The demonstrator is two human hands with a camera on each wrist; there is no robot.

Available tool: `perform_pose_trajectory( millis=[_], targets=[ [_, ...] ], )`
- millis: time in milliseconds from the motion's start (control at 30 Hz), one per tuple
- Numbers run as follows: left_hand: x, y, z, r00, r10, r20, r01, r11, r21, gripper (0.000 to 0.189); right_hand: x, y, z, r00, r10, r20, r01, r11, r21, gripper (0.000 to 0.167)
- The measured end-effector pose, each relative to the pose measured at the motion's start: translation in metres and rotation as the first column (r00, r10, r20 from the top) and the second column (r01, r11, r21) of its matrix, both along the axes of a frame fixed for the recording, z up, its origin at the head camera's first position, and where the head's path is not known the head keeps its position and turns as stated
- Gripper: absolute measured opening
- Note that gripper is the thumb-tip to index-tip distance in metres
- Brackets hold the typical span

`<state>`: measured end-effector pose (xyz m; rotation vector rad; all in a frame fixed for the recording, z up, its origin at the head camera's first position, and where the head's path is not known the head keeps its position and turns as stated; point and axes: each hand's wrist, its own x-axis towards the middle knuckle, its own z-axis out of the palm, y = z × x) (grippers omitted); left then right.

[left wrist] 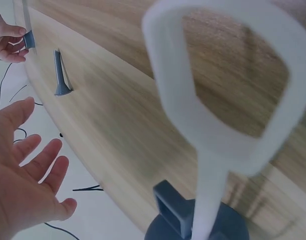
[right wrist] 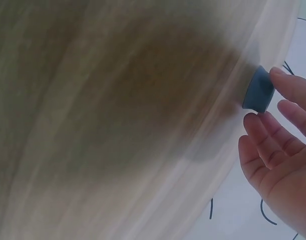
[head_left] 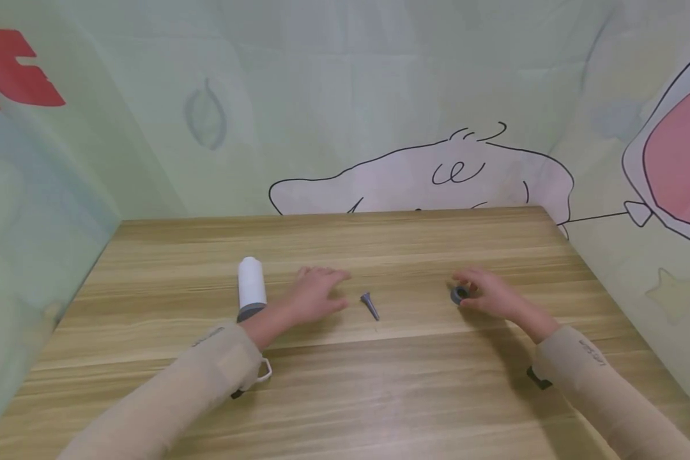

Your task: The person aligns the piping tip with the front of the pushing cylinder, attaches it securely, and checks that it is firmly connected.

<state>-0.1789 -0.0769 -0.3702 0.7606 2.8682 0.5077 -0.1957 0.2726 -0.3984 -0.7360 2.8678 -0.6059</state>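
Two bare hands reached out over a wood-grain table [head_left: 345,396], each coming from a beige sleeve. The right hand [head_left: 491,295] pinched a short grey-blue ring [right wrist: 258,92] between thumb and fingertips, well out toward the right side of the tabletop; from where I stood I could not tell whether the ring touched the wood. The left hand [head_left: 316,297] was released, its fingers loose and spread apart above the table.

Between the two hands lay a slim grey-blue tapered piece [head_left: 370,306] with a flared end, nearer the left fingertips than the right. On the other side of the left hand, close by the wrist, was a white bottle-shaped body [head_left: 250,281] with a grey collar [head_left: 252,310] at its near end, partly hidden by the forearm. From beside that wrist showed a white loop-shaped handle [left wrist: 172,65], its stem running down across a dark grey-blue part; how they joined was unclear to me.

Pale printed cloth [head_left: 322,96] hung behind, with a line-drawn animal [head_left: 437,172] and a pink balloon [head_left: 684,153].
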Motion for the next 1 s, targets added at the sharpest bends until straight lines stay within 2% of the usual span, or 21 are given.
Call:
perform_pose_trajectory(
  millis=[233, 467, 600, 1000],
  targets=[
    [-0.002, 0.009, -0.003, 1.000, -0.026, -0.001, 0.026, 0.999, 0.030, 0.042, -0.001, 0.000, -0.003, 1.000, 0.017, -0.025, -0.017, 1.000, 0.024, 0.043],
    [-0.003, 0.016, -0.009, 0.996, 0.007, 0.091, -0.011, 0.999, 0.043, 0.038, -0.003, 0.001, -0.005, 1.000, 0.015, -0.021, -0.014, 1.000, 0.025, 0.036],
    [-0.004, 0.017, -0.012, 0.993, 0.018, 0.118, -0.024, 0.998, 0.054, 0.037, -0.003, 0.001, -0.006, 0.999, 0.011, -0.032, -0.010, 1.000, 0.030, 0.033],
    [-0.005, 0.025, -0.020, 0.997, 0.010, 0.078, -0.012, 1.000, 0.028, 0.033, -0.004, -0.001, -0.006, 1.000, -0.009, -0.019, 0.009, 1.000, 0.023, 0.033]
  ],
)
